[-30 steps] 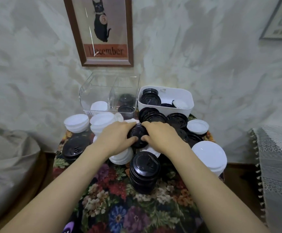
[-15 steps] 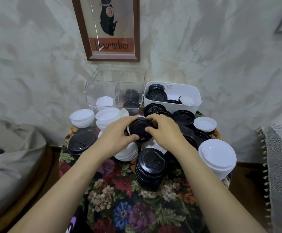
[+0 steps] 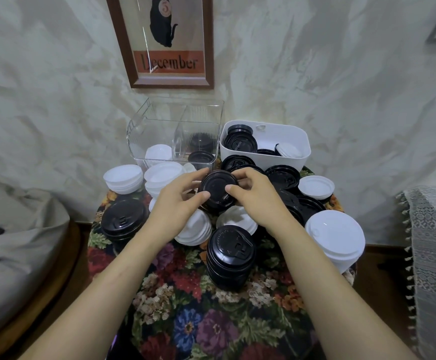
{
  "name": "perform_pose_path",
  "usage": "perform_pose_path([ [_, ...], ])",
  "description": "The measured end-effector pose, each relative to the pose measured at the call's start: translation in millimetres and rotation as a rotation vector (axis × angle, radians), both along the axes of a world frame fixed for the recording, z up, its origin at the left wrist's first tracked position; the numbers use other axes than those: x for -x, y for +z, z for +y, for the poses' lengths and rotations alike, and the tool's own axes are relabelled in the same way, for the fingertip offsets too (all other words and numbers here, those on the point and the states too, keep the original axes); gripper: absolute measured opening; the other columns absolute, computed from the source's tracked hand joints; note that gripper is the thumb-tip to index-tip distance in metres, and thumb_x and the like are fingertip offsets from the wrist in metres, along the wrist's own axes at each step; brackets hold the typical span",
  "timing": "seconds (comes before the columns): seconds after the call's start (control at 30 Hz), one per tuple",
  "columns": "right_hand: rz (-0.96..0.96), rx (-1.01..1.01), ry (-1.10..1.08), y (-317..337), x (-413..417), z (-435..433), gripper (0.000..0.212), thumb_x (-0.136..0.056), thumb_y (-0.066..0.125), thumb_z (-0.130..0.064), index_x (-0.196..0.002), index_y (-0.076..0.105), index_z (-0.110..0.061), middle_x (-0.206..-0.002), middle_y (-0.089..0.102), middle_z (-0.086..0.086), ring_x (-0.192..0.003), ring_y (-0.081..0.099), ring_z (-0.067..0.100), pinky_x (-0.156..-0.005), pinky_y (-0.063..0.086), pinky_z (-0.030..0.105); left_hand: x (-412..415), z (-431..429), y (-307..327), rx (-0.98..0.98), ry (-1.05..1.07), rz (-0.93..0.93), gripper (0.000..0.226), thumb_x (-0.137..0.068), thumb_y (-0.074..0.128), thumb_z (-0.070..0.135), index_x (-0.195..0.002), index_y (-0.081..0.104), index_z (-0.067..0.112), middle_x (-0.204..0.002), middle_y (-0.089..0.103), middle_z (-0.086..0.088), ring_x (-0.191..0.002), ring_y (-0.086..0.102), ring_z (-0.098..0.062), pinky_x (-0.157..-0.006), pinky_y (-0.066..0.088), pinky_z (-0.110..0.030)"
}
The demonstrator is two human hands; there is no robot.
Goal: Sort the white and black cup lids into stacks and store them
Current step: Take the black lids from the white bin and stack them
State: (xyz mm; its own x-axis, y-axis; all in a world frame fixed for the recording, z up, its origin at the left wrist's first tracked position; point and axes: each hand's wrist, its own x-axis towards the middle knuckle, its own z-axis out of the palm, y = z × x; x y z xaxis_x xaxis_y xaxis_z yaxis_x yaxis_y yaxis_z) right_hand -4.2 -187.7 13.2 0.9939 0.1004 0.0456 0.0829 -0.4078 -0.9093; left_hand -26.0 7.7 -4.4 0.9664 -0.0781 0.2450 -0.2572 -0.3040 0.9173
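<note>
Hands meet just behind the tall black lid stack: the left hand and right hand both pinch one black cup lid by its rim, thumbs on the near edge and fingers curled round the far side. It is held tilted toward the camera, above the loose white lids that lie directly behind the stack. Whether other lids are nested under it cannot be told.

The main risk is probably the stack itself. It stands high between the two forearms, so a wrist drawn back carelessly could topple it across the floral cloth. To the right of the stack, a wide white lid stack sits at the table's edge, and the right forearm passes close enough that a nudge might send it over. Far behind the stack, the white tub already holds black lids beside a white one. Dropping the held lid there instead of into the clear divided container, behind and left, might mix the colours further.
</note>
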Motion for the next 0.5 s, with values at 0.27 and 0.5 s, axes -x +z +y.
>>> perform_pose_path([
  [0.27,0.072,-0.149,0.064,5.2,5.1,-0.1,0.017,-0.099,0.066,-0.017,-0.115,0.062,-0.02,-0.099,0.075,0.005,-0.082,0.07,0.004,-0.076,0.05,0.024,2.0,4.5,0.1,0.012,-0.049,0.046,0.042,-0.101,0.065,0.018,-0.142,0.06,0.028,-0.13,0.07,0.019,-0.124,0.061,0.001,-0.105,0.049,-0.023],
  [0.5,0.194,-0.371,0.065,6.7,2.4,1.8,0.014,-0.102,0.057,-0.013,-0.114,0.063,-0.016,-0.093,0.074,0.003,-0.084,0.071,0.014,-0.069,0.054,0.026,1.8,-4.1,1.2,0.201,-0.081,0.173,0.035,-0.111,0.039,0.029,-0.144,0.053,0.029,-0.132,0.066,0.014,-0.119,0.063,0.001,-0.102,0.053,-0.02],
])
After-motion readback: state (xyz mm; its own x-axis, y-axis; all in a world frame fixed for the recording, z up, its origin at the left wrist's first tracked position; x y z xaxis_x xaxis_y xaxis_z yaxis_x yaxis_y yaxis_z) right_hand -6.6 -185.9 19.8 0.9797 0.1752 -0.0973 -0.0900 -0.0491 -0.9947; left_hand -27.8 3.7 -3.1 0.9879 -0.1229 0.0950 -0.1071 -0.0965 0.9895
